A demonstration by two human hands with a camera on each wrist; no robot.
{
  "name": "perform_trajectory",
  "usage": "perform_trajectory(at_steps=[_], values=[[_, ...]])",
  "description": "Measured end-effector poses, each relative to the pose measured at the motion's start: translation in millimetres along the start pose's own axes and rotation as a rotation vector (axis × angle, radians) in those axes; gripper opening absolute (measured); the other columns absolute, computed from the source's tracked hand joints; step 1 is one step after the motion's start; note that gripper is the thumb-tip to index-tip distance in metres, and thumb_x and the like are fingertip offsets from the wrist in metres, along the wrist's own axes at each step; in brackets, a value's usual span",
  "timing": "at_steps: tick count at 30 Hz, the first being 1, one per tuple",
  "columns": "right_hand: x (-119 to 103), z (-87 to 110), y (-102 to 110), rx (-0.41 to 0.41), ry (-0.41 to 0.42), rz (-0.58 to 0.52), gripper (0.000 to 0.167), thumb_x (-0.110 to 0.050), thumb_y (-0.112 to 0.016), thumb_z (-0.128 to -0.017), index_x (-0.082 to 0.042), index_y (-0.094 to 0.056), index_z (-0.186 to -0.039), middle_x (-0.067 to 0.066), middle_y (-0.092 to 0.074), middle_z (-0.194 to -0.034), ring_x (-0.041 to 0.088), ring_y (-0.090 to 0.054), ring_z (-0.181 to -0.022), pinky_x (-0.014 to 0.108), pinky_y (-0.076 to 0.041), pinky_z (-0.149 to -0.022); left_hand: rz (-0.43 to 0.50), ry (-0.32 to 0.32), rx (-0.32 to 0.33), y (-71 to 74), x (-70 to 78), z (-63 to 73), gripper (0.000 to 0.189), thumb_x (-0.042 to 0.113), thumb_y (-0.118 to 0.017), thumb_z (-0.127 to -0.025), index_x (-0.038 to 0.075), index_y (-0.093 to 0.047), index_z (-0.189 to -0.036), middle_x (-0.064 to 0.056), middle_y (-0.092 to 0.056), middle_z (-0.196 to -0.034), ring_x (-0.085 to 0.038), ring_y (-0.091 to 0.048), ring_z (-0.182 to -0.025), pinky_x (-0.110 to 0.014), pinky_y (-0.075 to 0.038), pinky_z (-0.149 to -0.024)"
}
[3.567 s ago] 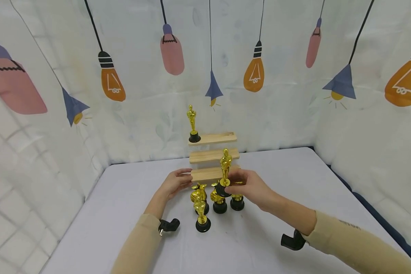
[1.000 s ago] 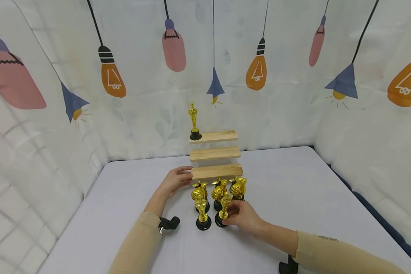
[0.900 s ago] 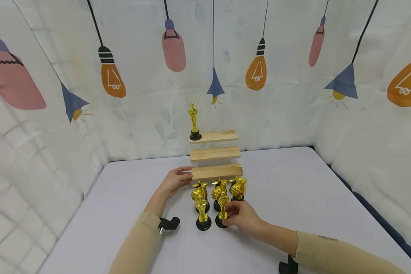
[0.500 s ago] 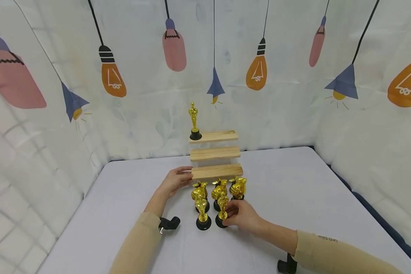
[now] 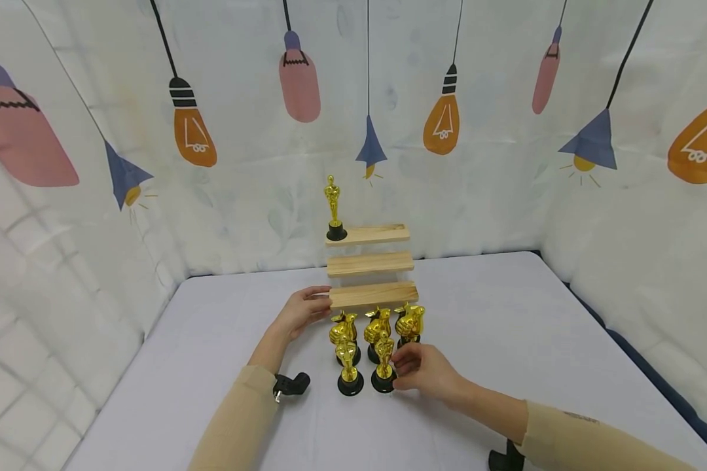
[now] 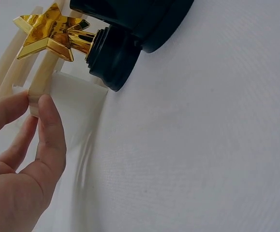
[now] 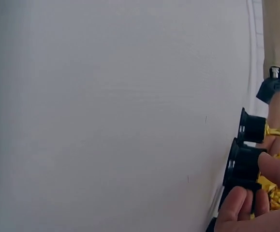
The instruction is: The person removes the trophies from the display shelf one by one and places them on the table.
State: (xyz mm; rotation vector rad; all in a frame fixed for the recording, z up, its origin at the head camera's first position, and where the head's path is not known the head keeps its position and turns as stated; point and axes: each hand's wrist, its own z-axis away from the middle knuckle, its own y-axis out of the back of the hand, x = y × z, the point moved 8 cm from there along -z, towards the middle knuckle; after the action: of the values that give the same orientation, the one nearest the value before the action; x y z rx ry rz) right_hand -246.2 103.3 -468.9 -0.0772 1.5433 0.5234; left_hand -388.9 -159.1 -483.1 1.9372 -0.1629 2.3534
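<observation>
My left hand (image 5: 302, 310) pinches the left end of the lowest wooden shelf board (image 5: 374, 296). In the left wrist view, thumb and fingers (image 6: 51, 130) meet at that board's end, below a gold star trophy (image 6: 48, 34). My right hand (image 5: 429, 374) is just right of a gold figure trophy (image 5: 383, 363) with a round black base, its fingers loosely bent and drawn off. That trophy stands upright on the table. To its left stands a matching figure trophy (image 5: 349, 373). In the right wrist view, thumb and fingers lie right by the black base (image 7: 246, 163).
Behind the front two trophies is a row of gold trophies (image 5: 409, 322), close to the lowest board. Above it are the middle board (image 5: 370, 264) and the top board (image 5: 377, 234), where one figure trophy (image 5: 332, 203) stands at the left end. White cloth (image 5: 507, 327) covers the table.
Earlier my right hand carried the figure trophy down from near the shelf to the front row and straightened it. Now the fingers have let go and moved slightly right. The left hand stays put.
</observation>
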Motion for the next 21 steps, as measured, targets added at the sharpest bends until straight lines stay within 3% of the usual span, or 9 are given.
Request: perform_trajectory(at_steps=[8, 21], values=[[-22, 6.3, 14, -0.038, 0.065, 0.111, 0.028, 0.006, -0.083, -0.077, 0.004, -0.064, -0.098, 0.006, -0.06, -0.085, 0.02, -0.056, -0.079, 0.025, -0.051, -0.065, -0.002, -0.011, -0.001, 0.9, 3.3, -0.1, 0.048, 0.004, -0.069, -0.098, -0.001, -0.055, -0.143, -0.024, -0.058, -0.132, -0.022, -0.068, -0.101, -0.033, -0.059, -0.089], [-64, 20.1, 30, -0.035, 0.07, 0.004, 0.023, 0.002, -0.08, -0.084, 0.003, -0.062, -0.098, 0.007, -0.059, -0.088, 0.022, -0.056, -0.083, 0.024, -0.052, -0.067, 0.006, 0.005, 0.0, -0.6, 1.6, 0.1, 0.048, 0.004, -0.069, -0.098, -0.001, -0.055, -0.143, -0.023, -0.058, -0.132, -0.021, -0.068, -0.101, -0.032, -0.059, -0.089]])
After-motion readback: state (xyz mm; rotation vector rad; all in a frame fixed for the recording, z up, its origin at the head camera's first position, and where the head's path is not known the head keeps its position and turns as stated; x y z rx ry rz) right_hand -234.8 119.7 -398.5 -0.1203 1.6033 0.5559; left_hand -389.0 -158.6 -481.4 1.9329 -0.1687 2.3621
